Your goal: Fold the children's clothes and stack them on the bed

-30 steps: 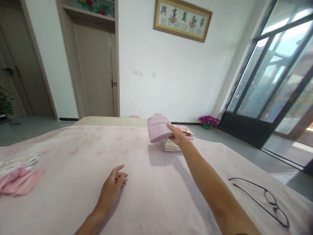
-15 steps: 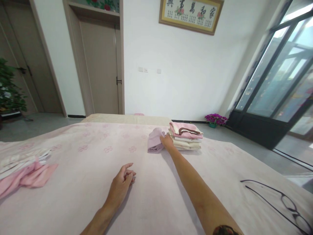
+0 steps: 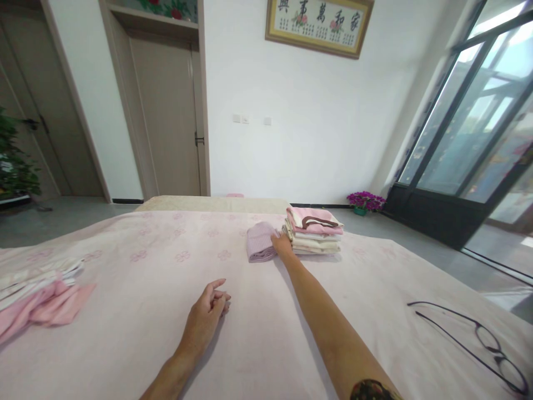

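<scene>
- Resting flat on the bed sheet (image 3: 266, 333), the lilac folded towel (image 3: 260, 242) is seen at about 12 o'clock from the wearer, just left of the folded stack (image 3: 314, 233) and close beside it.
- A second ago the towel was held up above the stack; it has since been brought down to the sheet. The carrying phase is judged finished.
- Right hand (image 3: 283, 245) is recorded at the towel's right edge, fingertips touching it; whether a grip is kept or already let go cannot be told at this distance.
- Left hand (image 3: 207, 318) lies at 6 o'clock, loosely curled, palm down on the sheet, holding nothing; its place is unchanged.
- Loose pink and white cloths (image 3: 37, 289) are noted at 9 o'clock, unfolded.
- Spectacles (image 3: 474, 339) are noted at 4 o'clock, arms open.
</scene>
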A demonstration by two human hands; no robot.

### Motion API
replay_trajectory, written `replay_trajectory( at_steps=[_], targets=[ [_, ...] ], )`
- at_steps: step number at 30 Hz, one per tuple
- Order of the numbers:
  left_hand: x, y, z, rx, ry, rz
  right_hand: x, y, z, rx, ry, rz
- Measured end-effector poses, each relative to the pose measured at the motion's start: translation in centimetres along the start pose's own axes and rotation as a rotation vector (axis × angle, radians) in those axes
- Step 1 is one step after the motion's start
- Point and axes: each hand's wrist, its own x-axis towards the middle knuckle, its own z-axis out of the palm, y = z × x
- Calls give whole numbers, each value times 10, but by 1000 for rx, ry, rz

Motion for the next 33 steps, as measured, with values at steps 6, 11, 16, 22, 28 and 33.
replay_trajectory(
  at_steps=[6, 11, 16, 22, 28, 33],
  targets=[
    [-1, 2, 0, -18, 16, -10, -11, -1, 8, -346, 90, -135],
    [-1, 4, 0, 5, 7, -13, -28, 4, 28, -786, 32, -525],
    [0, 3, -2, 22, 2, -15, -33, 27, 33, -957, -67, -487],
    [-2, 5, -1, 73, -24, 5, -32, 34, 31, -977, -117, -409],
    [-5, 12, 0, 109, -27, 56, -45, 14, 26, -1009, -169, -415],
    [-4, 12, 0, 177, -22, 129, -102, 4, 28, -960, -184, -555]
  ],
)
